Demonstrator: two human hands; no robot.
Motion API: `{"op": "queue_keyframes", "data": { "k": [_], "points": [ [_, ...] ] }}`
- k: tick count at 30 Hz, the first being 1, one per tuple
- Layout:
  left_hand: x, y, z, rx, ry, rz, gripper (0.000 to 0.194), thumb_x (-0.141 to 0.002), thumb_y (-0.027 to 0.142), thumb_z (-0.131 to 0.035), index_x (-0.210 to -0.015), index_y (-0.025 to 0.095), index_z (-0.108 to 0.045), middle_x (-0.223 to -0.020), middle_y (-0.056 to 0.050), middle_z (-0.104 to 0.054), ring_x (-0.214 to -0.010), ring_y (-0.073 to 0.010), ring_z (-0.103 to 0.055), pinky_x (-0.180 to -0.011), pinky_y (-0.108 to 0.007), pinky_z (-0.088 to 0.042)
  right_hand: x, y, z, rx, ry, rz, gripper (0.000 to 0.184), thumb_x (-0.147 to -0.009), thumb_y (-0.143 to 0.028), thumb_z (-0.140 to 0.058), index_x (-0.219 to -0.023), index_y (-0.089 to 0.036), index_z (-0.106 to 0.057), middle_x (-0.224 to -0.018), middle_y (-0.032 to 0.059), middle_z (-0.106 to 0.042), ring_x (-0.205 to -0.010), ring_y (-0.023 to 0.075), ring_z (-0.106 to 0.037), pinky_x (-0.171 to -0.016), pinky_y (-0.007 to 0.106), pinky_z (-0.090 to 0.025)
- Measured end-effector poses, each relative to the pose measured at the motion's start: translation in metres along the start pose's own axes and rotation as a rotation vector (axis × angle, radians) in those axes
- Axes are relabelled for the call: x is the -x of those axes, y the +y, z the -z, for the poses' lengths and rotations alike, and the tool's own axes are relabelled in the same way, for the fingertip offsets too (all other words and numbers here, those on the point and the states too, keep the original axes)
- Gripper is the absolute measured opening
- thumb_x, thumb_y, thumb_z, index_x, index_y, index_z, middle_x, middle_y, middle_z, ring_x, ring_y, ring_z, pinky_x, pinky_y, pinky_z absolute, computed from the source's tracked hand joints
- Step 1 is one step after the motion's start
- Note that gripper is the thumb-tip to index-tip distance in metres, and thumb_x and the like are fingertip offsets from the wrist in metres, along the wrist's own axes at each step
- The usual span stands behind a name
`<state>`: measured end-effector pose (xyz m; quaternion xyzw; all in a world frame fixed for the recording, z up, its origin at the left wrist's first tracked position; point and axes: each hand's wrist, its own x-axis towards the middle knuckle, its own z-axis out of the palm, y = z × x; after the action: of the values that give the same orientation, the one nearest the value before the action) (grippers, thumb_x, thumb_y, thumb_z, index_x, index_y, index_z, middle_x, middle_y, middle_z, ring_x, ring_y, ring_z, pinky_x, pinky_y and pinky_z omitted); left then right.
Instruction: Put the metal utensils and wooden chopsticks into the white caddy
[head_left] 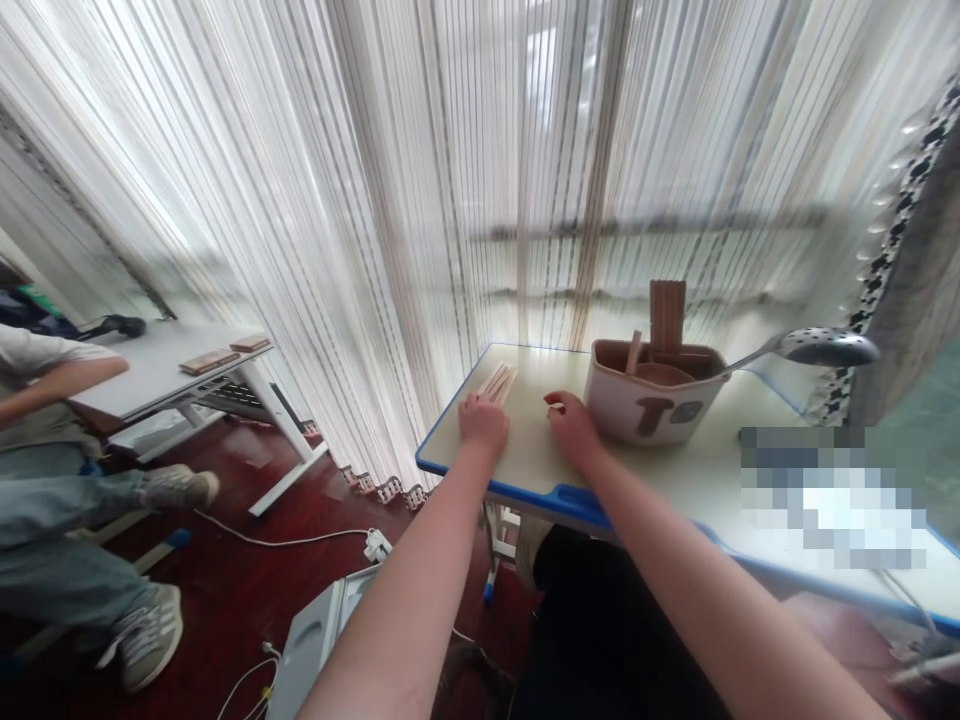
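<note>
While left hand (pixel 484 422) grasps thin pale wooden sticks (pixel 498 382) on cream blue-edged desk (pixel 536 458), right hand (pixel 575 427) curls beside brown-rimmed whitish tub (pixel 619 402), hold of fingers (pixel 564 402) unclear.

I seem to be in a classroom: my bench (pixel 534 445) is a blue-edged school desk, a person (pixel 64 505) sits at another bench (pixel 159 368), and striped curtains (pixel 337 200) hang before the daylight.
</note>
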<state>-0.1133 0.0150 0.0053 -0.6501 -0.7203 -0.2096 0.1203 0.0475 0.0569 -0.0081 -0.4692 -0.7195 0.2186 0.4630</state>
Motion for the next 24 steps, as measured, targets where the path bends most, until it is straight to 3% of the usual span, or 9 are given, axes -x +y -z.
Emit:
{"op": "queue_keyframes", "data": {
  "k": [4, 12, 18, 24],
  "points": [
    [0.002, 0.003, 0.005, -0.029, -0.019, -0.06, 0.032, -0.078, 0.026, -0.045, -0.096, 0.012, -0.067, -0.104, -0.016, -0.059, -0.104, -0.0291, -0.043, -0.087, -0.042, -0.033, 0.002, 0.001, 0.0, 0.012, 0.002, 0.03, 0.028, -0.071, -0.015, -0.037, -0.089, -0.017, -0.058, -0.094, 0.0064, -0.06, -0.081, 0.0163, -0.055, -0.079, 0.03, -0.042],
    [0.001, 0.004, -0.001, -0.124, 0.002, 0.024, 0.034, -0.081, 0.031, -0.042, -0.094, 0.011, -0.067, -0.103, -0.017, -0.058, -0.101, -0.0294, -0.044, -0.084, -0.041, -0.033, 0.001, 0.005, 0.001, -0.032, -0.048, -0.042, 0.031, -0.069, -0.011, -0.036, -0.089, -0.018, -0.059, -0.092, 0.0051, -0.062, -0.081, 0.0154, -0.056, -0.077, 0.028, -0.043],
    [0.002, 0.004, -0.004, -0.167, 0.01, -0.034, 0.031, -0.084, 0.02, -0.038, -0.091, 0.009, -0.066, -0.098, -0.016, -0.059, -0.101, -0.0291, -0.045, -0.082, -0.042, -0.034, -0.004, 0.013, -0.004, -0.034, -0.047, -0.006, 0.032, -0.065, -0.009, -0.038, -0.086, -0.017, -0.061, -0.092, 0.0059, -0.061, -0.083, 0.0156, -0.055, -0.08, 0.028, -0.042],
    [0.005, 0.006, -0.003, -0.167, 0.112, 0.009, 0.031, -0.087, 0.014, -0.031, -0.096, 0.01, -0.061, -0.097, -0.015, -0.057, -0.095, -0.0259, -0.05, -0.08, -0.04, -0.037, -0.007, 0.011, -0.002, -0.027, -0.021, -0.015, 0.031, -0.066, -0.011, -0.039, -0.087, -0.016, -0.061, -0.095, 0.0069, -0.06, -0.08, 0.0155, -0.055, -0.079, 0.028, -0.042]
  ]
}}
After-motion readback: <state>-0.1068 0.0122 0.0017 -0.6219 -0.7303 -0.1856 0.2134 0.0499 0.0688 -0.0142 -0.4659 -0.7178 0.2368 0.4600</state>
